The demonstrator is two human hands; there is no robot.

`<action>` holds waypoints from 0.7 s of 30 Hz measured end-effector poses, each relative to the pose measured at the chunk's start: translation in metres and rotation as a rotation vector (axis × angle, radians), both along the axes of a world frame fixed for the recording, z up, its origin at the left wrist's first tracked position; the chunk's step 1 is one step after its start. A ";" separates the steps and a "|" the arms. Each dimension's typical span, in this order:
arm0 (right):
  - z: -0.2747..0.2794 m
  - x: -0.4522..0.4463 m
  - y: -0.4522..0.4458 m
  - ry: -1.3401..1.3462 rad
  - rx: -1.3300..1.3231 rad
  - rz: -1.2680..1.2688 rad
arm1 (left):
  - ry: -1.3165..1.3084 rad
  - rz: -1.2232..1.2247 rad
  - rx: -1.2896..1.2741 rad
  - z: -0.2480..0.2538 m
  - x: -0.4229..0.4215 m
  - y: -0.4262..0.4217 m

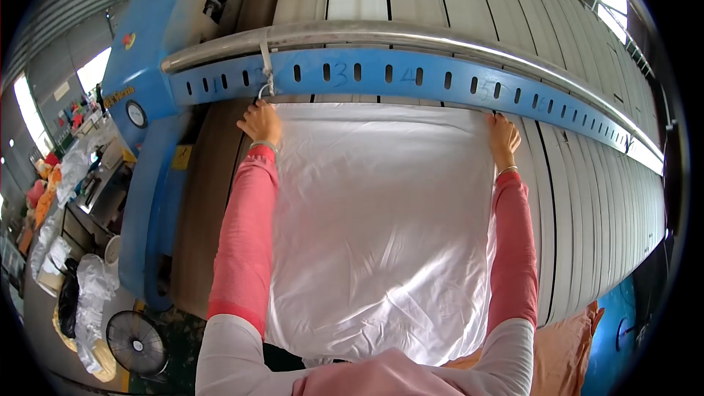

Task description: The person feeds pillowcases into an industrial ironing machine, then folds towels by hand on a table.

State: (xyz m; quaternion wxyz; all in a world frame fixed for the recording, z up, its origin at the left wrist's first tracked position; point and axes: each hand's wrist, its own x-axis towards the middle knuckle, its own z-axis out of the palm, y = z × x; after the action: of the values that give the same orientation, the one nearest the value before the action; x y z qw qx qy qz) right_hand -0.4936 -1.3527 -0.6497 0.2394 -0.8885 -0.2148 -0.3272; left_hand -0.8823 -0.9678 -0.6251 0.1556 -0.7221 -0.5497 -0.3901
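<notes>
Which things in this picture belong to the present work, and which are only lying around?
In use:
white cloth, held by left hand and right hand
pale belts beneath it
probably blue numbered rail

Lying about, it seems:
fan
crumpled plastic
black bag

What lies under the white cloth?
The feed belts show beside the white cloth and seem to run beneath it; whatever its middle covers cannot be seen.

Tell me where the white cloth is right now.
Centre of the head view: the white cloth spans between the left hand and right hand, its far edge just below the blue numbered bar.
</notes>
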 end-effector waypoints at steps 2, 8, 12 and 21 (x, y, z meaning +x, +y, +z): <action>0.002 0.004 -0.001 0.026 0.053 0.010 | -0.003 0.004 -0.079 0.015 -0.008 -0.007; -0.024 -0.072 -0.089 0.007 0.176 0.334 | 0.081 -0.349 0.037 0.003 -0.087 -0.071; -0.043 -0.160 -0.176 0.146 0.168 0.496 | 0.218 -0.679 0.146 -0.035 -0.176 -0.165; -0.099 -0.309 -0.299 0.735 0.219 0.191 | 0.130 -0.500 -0.278 -0.106 -0.300 -0.310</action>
State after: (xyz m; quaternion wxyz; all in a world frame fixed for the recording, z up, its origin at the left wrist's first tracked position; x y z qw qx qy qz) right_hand -0.8023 -1.6514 -0.7484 0.4230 -0.8917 -0.1602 0.0157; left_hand -1.1820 -1.2779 -0.7313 -0.0106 -0.8730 -0.3918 -0.2902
